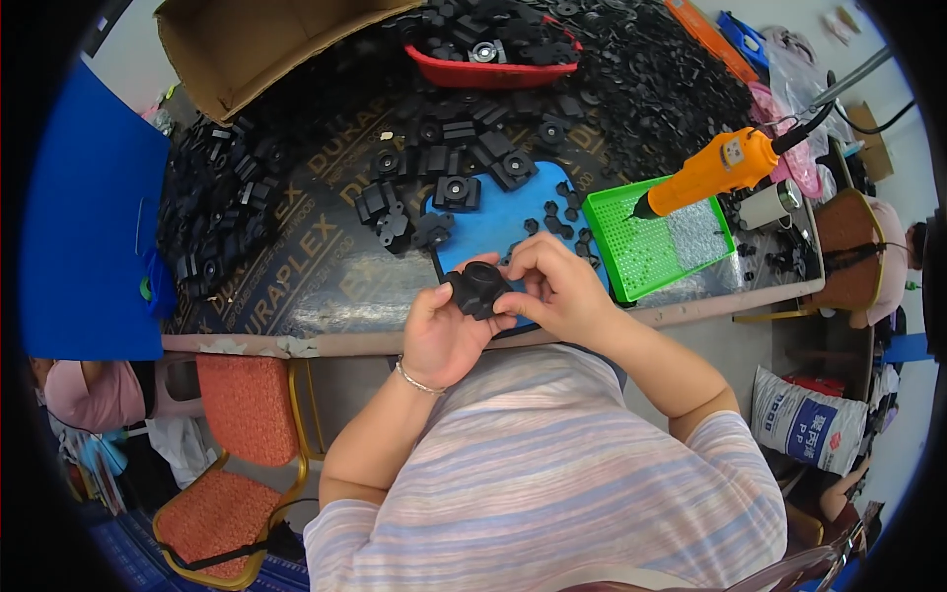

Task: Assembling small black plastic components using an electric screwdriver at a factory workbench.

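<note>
Fabric of a pale striped shirt point(557, 464) fills the lower centre of the frame, with a bare forearm rising on either side of it. Just above, at the middle of the frame, the left hand point(440, 340), a bracelet point(419, 381) at its wrist, is turned palm up and half closed around a black plastic part point(477, 290). Its thumb presses the part's left side; the fingers underneath are largely hidden. The right hand point(567, 291) meets the part from the right, its fingers bent, with the thumb at the part's lower right edge and the index finger curled just above. Whether a small piece sits between those right fingertips, I cannot tell. The part lies between the two hands, lifted in front of the near edge of a blue mat point(483, 215).

On the mat's right side lie small black pieces point(558, 225). Right of centre stands a green basket point(604, 255), an orange power screwdriver point(715, 170) pointing down over it. Beyond the mat, black housings point(457, 191) lie across the dark table point(296, 301). At the top centre, a red tray point(483, 75) holds more; a cardboard box point(266, 49) occupies the upper left.
</note>
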`<state>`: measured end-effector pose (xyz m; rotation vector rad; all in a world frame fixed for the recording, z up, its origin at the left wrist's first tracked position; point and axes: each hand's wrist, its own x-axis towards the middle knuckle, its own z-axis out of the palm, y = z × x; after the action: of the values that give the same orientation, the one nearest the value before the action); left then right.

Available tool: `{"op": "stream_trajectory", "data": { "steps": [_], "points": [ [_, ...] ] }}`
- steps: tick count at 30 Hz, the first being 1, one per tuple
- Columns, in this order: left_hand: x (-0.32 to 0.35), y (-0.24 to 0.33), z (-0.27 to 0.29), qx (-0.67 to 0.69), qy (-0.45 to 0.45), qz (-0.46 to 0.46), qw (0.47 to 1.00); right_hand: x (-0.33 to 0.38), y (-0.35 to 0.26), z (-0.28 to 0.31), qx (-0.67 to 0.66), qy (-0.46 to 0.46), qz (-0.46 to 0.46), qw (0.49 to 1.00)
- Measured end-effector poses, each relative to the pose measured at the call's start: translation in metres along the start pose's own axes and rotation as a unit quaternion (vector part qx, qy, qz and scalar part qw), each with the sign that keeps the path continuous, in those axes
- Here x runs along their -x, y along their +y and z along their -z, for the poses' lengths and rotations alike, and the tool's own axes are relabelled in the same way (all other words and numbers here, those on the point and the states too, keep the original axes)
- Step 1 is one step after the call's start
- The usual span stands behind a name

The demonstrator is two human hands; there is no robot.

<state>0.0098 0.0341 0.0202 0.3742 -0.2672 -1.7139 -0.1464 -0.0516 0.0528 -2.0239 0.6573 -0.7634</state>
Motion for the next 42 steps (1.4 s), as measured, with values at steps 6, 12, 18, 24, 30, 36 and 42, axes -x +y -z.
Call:
{"op": "stream_trajectory", "data": {
  "steps": [6,12,18,24,30,36,42],
  "points": [
    [0.010,0.015,-0.004,-0.100,-0.008,0.040,0.994,0.004,-0.003,0.005,0.111,-0.033,-0.001,0.993],
    [0.008,0.003,0.003,-0.777,0.042,-0.169,0.605,0.004,0.002,0.027,0.091,-0.048,-0.033,0.994],
    [-0.001,-0.022,0.016,-0.918,0.044,-0.222,0.327,0.008,-0.002,0.023,0.091,-0.038,-0.027,0.995],
    [0.018,0.005,0.009,-0.929,0.068,-0.162,0.326,0.036,0.009,0.016,0.090,-0.035,0.002,0.995],
    [-0.036,0.067,0.008,-0.940,0.087,-0.210,0.255,0.051,0.035,-0.016,0.147,-0.017,0.185,0.971],
    [-0.050,0.088,0.008,-0.541,0.157,-0.172,0.808,0.056,0.046,-0.021,0.133,-0.001,0.241,0.961],
    [-0.042,0.090,0.004,-0.164,0.030,-0.107,0.980,0.056,0.047,-0.024,0.136,0.002,0.236,0.962]
  ]
}}
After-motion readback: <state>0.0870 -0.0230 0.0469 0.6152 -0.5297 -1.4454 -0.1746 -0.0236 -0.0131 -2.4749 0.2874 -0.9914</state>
